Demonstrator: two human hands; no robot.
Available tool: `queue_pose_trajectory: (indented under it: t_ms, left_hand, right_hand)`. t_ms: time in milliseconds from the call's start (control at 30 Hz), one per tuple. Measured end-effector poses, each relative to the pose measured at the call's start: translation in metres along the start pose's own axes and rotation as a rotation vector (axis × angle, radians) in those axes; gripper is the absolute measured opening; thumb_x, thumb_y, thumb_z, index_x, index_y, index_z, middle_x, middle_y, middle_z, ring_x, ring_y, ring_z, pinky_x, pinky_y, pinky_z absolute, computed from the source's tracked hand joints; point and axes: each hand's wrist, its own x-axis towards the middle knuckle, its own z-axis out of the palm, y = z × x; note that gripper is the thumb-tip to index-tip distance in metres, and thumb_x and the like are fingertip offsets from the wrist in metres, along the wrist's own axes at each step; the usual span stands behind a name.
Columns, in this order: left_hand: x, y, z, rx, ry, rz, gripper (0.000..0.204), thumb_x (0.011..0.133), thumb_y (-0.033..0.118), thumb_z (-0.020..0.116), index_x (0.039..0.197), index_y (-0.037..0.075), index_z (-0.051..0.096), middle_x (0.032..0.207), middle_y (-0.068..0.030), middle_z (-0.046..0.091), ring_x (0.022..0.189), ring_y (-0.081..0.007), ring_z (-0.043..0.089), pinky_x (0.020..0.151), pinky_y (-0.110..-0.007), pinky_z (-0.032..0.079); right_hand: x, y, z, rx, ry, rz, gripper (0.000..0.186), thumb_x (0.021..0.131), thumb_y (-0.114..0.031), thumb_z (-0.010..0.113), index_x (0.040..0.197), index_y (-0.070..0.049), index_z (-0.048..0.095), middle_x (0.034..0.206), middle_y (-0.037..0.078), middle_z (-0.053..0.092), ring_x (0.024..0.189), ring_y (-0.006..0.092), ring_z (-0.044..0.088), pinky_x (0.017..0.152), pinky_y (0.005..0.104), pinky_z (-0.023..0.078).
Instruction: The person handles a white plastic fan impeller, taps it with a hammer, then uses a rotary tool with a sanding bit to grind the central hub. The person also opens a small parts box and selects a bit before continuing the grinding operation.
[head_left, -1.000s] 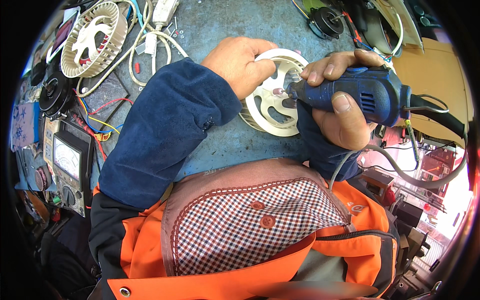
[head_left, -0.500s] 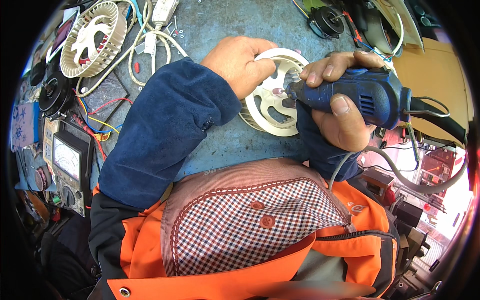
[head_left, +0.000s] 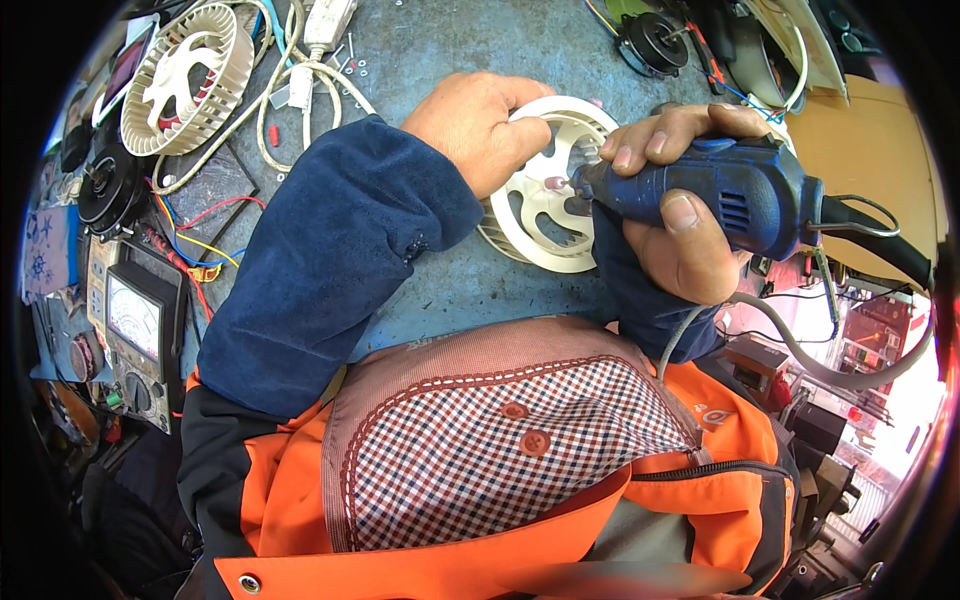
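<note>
A white plastic fan wheel point(head_left: 507, 205) stands tilted on the bench, its open-spoked face turned up. My left hand point(head_left: 482, 128) grips its upper left rim between thumb and fingers. In my right hand point(head_left: 690, 235) is a blue rotary tool point(head_left: 725, 190), fingers over the top and thumb along the near side. The tool's small pinkish grinding tip point(head_left: 555, 183) is at the hub in the middle of the wheel; whether it touches cannot be made out. The wheel's right side is partly hidden behind the tool and my right fingers.
A second white fan wheel point(head_left: 190, 80) lies at the far left beside a coiled cable point(head_left: 270, 110). A black motor point(head_left: 112, 190) and an analog multimeter point(head_left: 138, 325) are on the left. Another black motor point(head_left: 652, 45) sits far right. The tool's grey cord point(head_left: 850, 375) loops at right.
</note>
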Motion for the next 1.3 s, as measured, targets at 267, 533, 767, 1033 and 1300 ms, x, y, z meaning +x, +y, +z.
queue_pose_trajectory:
  t_ms: [267, 533, 767, 1033, 1300]
  left_hand:
    - [0.0002, 0.0002, -0.001, 0.001, -0.005, 0.008, 0.043, 0.092, 0.011, 0.056, 0.128, -0.002, 0.075, 0.111, -0.0143, 0.081, 0.101, -0.0189, 0.074, 0.092, -0.035, 0.058]
    - [0.0004, -0.0024, 0.0003, -0.026, -0.006, 0.012, 0.043, 0.092, 0.011, 0.055, 0.128, -0.003, 0.075, 0.111, -0.0136, 0.08, 0.1, -0.0184, 0.073, 0.091, -0.034, 0.058]
    - [0.0003, -0.0026, 0.0008, -0.046, -0.001, 0.008, 0.042, 0.093, 0.01, 0.055, 0.127, -0.003, 0.075, 0.111, -0.0126, 0.08, 0.1, -0.0174, 0.073, 0.091, -0.033, 0.058]
    - [-0.0006, 0.0007, 0.0008, -0.057, -0.004, -0.014, 0.041, 0.093, 0.011, 0.055, 0.127, -0.003, 0.075, 0.11, -0.0123, 0.08, 0.099, -0.0172, 0.073, 0.089, -0.033, 0.058]
    - [-0.0011, 0.0013, -0.0001, -0.049, -0.004, 0.001, 0.041, 0.092, 0.011, 0.055, 0.126, -0.003, 0.075, 0.108, -0.0124, 0.08, 0.097, -0.0175, 0.073, 0.088, -0.033, 0.058]
  right_hand:
    - [-0.0005, -0.0007, -0.0009, -0.001, -0.002, 0.013, 0.071, 0.085, -0.01, 0.073, 0.152, -0.007, 0.05, 0.11, 0.018, 0.063, 0.095, 0.0324, 0.068, 0.092, 0.0547, 0.056]
    - [0.0007, 0.0024, -0.0026, 0.016, -0.028, -0.015, 0.071, 0.085, -0.009, 0.072, 0.152, -0.007, 0.05, 0.11, 0.018, 0.062, 0.095, 0.0324, 0.068, 0.093, 0.0544, 0.056]
    - [0.0005, 0.0027, 0.0003, 0.031, -0.017, -0.029, 0.07, 0.085, -0.009, 0.072, 0.151, -0.006, 0.051, 0.11, 0.018, 0.063, 0.094, 0.0328, 0.068, 0.092, 0.0548, 0.056]
    - [0.0012, 0.0026, 0.0009, 0.038, -0.03, -0.032, 0.07, 0.084, -0.008, 0.071, 0.151, -0.005, 0.051, 0.11, 0.019, 0.063, 0.094, 0.0331, 0.068, 0.091, 0.0555, 0.056]
    - [-0.0007, 0.0013, 0.0017, 0.028, -0.007, -0.011, 0.071, 0.084, -0.007, 0.071, 0.152, -0.006, 0.051, 0.11, 0.019, 0.063, 0.094, 0.0332, 0.068, 0.092, 0.0551, 0.056]
